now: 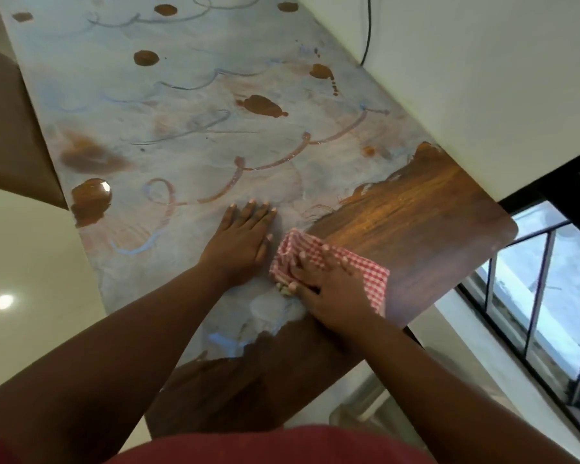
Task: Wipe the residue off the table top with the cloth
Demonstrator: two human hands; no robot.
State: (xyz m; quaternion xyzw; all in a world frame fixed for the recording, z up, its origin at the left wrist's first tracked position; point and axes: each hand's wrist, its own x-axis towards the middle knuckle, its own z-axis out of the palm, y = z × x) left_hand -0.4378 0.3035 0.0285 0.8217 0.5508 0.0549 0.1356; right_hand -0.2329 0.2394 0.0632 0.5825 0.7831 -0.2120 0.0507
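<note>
Head view: right hand (329,289) partly hides cloth (359,266); residue (181,105) blurry.

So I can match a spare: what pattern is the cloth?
Red-and-white checks on the cloth, clearest in the head view.
</note>
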